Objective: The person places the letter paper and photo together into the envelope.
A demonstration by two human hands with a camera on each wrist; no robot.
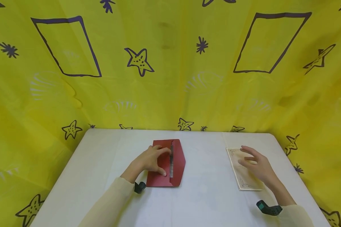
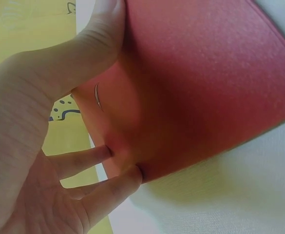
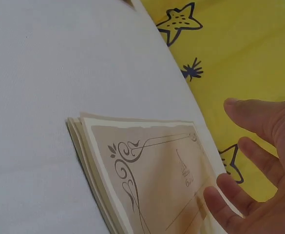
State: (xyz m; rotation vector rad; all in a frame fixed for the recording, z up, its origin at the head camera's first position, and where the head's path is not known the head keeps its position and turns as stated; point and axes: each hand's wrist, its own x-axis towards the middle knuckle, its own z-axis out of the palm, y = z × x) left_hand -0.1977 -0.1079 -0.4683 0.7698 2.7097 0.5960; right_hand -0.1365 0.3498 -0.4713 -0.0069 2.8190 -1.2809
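Note:
A red envelope (image 1: 162, 176) lies on the white table with its flap opened out to the right, and a greyish strip (image 1: 171, 157) shows along its mouth. My left hand (image 1: 152, 159) is over the envelope, thumb and fingers spread, their tips resting on its front. From the left wrist view, the fingertips (image 2: 125, 183) touch the red paper (image 2: 215, 73) near one edge. To the right is a stack of cream cards (image 1: 244, 176) with scrollwork corners (image 3: 127, 151). My right hand (image 1: 257, 164) hovers over its right side, fingers loosely bent and nothing in them.
Both items rest on a white-covered table (image 1: 204, 201). Yellow curtains (image 1: 170, 88) printed with dark starfish and frames hang behind it and along both sides. A dark wrist camera (image 1: 268, 208) sits on the right wrist, another (image 1: 140, 187) on the left.

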